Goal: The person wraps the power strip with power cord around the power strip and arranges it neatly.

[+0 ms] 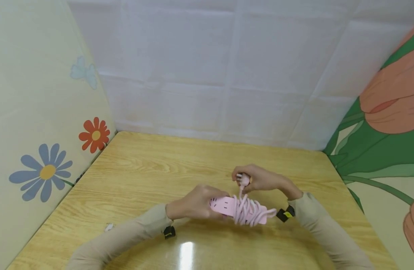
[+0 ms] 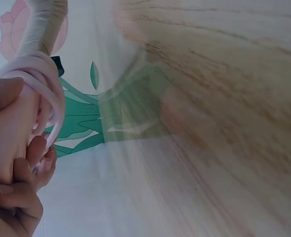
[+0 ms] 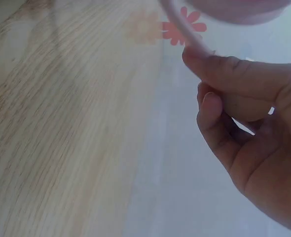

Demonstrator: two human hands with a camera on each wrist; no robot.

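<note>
My left hand (image 1: 201, 202) grips one end of a pink power strip (image 1: 223, 206), thumb and fingers on either side of it. Sockets show on the strip's face near that hand. The strip's own pink cord (image 1: 248, 212) is wound several times around the other half, with a loose loop sticking out at the far right end. Up and to the right, my right hand (image 1: 257, 178) pinches the cord's plug end, and the plug (image 1: 244, 180) points its prongs left. In the right wrist view a length of cord (image 3: 185, 29) runs up from the thumb and fingertips of that hand.
Below is a wood-grain table (image 1: 153, 172), with a small white object (image 1: 109, 227) lying near the left forearm. A white cloth wall (image 1: 193, 75) rises behind the table. Flower-patterned panels (image 1: 47, 171) flank it on both sides.
</note>
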